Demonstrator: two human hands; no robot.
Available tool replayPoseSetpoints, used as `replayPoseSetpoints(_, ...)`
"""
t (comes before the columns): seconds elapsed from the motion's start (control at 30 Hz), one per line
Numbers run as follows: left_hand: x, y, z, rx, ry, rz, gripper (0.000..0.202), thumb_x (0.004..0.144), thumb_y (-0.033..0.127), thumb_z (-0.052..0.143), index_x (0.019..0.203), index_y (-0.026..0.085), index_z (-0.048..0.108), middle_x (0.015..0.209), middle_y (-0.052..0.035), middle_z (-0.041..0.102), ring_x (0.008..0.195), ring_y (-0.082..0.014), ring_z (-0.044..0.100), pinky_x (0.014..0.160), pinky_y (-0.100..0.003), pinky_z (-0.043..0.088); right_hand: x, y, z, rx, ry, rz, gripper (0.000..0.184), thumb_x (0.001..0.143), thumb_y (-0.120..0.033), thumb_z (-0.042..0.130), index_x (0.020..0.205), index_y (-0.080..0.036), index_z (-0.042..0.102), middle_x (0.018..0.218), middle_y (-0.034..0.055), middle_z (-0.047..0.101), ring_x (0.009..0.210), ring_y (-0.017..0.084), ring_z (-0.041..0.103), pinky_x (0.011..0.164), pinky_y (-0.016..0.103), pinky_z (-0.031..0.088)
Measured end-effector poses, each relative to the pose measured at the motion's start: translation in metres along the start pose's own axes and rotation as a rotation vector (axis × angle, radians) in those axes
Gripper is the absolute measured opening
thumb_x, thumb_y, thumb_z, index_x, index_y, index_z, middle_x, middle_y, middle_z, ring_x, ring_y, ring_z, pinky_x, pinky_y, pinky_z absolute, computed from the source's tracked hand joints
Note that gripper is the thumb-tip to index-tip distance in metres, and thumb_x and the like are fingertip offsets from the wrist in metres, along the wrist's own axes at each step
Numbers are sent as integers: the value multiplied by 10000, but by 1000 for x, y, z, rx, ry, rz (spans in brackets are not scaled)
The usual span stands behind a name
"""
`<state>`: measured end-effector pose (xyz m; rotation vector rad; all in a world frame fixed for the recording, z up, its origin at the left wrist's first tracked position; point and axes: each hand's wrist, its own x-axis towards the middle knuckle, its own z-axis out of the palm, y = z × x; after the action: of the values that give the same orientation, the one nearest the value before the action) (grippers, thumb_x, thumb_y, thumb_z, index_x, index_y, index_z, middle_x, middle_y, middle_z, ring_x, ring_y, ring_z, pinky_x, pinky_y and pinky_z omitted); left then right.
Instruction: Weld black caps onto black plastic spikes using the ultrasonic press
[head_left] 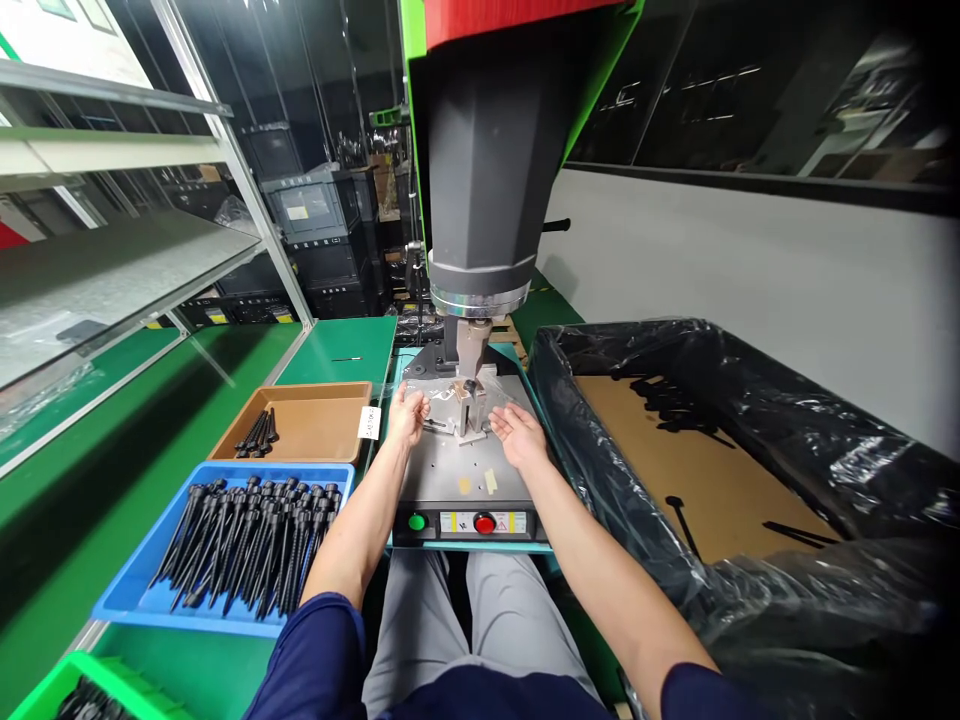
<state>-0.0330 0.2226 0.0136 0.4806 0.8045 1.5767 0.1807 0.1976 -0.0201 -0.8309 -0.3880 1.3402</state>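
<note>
Both my hands rest on the grey base plate [450,480] of a press machine [480,170]. My left hand [406,414] lies just left of the metal fixture [466,408] under the press head, fingers loosely curled, touching a thin black part beside it. My right hand [516,432] sits right of the fixture, palm turned up and fingers apart, holding nothing. A green button [417,521] and a red button [484,523] sit on the front panel near my lap.
A blue tray [135,590] of several long black pins lies at my left, with a brown tray [315,425] holding a few more behind it. A cardboard box lined with black plastic [675,440] stands at my right. Metal shelving [112,260] rises on the far left.
</note>
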Motion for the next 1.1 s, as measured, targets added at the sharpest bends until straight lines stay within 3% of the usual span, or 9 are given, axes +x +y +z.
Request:
replayPoseSetpoints(0.2,-4,-2,-2,-9,-41,36,685,698,120,767,1289,254,446,733,50,576,604,-66,602,582,-166,506,1,2,-2,18,24,-16,179,752,-147,753,854,-177,609,719,40,718,592,123,665,530,191,534)
replayPoseSetpoints(0.53,-1,-5,2,25,-6,0,623,645,144,809,1170,231,486,728,49,590,560,-63,592,508,-146,469,4,5,-3,10,49,5,171,748,-164,770,800,-180,608,688,32,707,577,120,660,511,183,536)
replayPoseSetpoints(0.8,4,-8,4,2,37,-7,537,635,138,824,1052,214,495,728,51,598,540,-55,587,487,-137,456,10,8,1,-5,57,8,224,724,-200,806,777,-187,589,663,14,699,554,124,661,490,186,549)
replayPoseSetpoints(1.1,1,-10,0,5,38,-35,483,672,177,820,1054,191,525,730,43,603,550,-49,595,499,-134,474,2,9,0,-6,51,39,234,749,-280,802,773,-170,596,673,36,707,565,125,664,510,187,555)
